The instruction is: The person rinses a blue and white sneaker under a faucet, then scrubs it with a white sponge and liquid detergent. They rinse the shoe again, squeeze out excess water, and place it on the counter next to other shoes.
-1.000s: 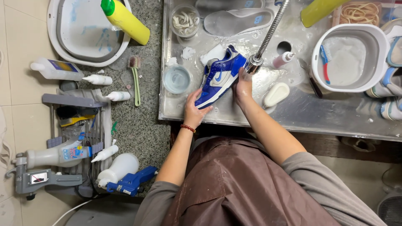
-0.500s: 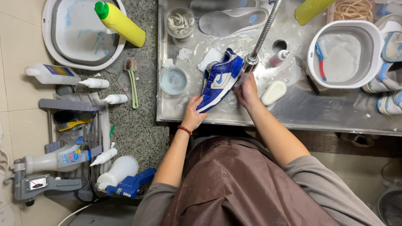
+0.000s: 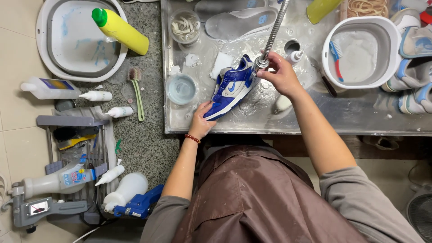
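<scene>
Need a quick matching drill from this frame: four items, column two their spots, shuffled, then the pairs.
Items:
1. blue sneaker
2. yellow bottle
3. blue toothbrush
4. green brush

Spots:
A. inside the white tub on the right
B. lying across the grey basin on the left
C. on the speckled counter
D. in the left hand, under the spray head gripped by the right hand

Pairs: 1-D, 2-B, 3-A, 4-C
</scene>
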